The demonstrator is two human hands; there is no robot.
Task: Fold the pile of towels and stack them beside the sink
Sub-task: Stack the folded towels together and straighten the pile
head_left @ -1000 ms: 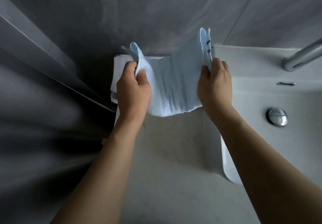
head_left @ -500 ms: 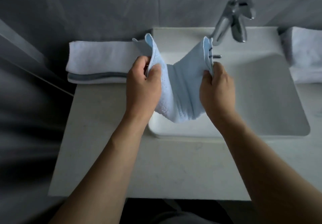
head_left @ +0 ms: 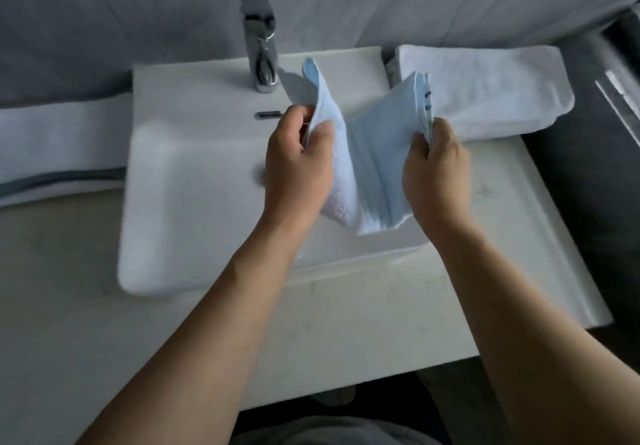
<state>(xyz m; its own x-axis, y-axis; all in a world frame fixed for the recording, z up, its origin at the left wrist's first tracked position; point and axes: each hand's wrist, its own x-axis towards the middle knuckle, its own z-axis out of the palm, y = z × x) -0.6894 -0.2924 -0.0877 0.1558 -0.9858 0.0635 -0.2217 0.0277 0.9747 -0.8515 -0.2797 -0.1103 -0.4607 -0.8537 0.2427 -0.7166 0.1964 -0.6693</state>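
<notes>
Now we hold a light blue towel up over the right side of the sink, close to the front edge of the counter. Our left hand pinches one end of it between thumb and curled fingers. Our right hand grips the other end, where the layers bunch together. The towel hangs down in a soft dip between our hands and does not touch the basin. Farther back, a folded white towel lies on the counter's right end, by its back edge. Another folded towel, with a dark stripe, lies on the left end. At the back of the sink stands a shiny tap.
</notes>
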